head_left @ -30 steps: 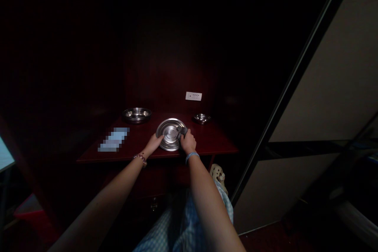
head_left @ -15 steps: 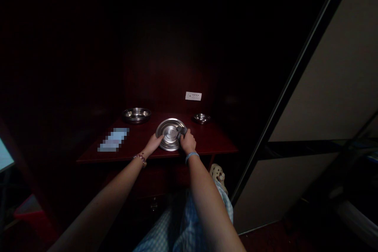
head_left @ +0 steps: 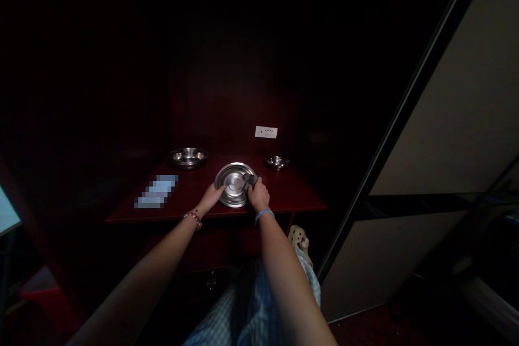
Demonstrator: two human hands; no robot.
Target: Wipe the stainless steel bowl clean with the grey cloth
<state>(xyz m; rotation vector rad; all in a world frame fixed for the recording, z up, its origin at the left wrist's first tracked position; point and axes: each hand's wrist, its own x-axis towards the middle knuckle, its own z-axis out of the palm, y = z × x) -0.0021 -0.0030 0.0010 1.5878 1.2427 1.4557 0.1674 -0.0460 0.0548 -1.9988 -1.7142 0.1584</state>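
The round, silver-coloured metal dish [head_left: 232,177] is between the two hands over the dark red, smooth wooden desk [head_left: 292,194], its hollow side tilted up towards the wearer; whether its lower edge touches the desk cannot be told. The left hand [head_left: 211,197] pinches the dish's near left rim, thumb over the inner face and fingers out of sight beneath. The right hand [head_left: 259,194] is closed around a bunched dark grey cloth [head_left: 251,180], pressed against the dish's right inner side. Work on this dish seems to be under way rather than finished, since the cloth is on it; how much of its surface has been covered, and whether the other vessels have had the same, the pictures do not show. The dish has stepped rings around a flat middle and a dull sheen. Behind it to the left sits a wide, shiny, silver-coloured metal bowl [head_left: 188,163] with steep sides; behind it to the right, a smaller, shallow, silver-coloured metal bowl [head_left: 277,163]. Left of the dish lies a pale blue, oblong item [head_left: 157,191], pixelated beyond recognition.
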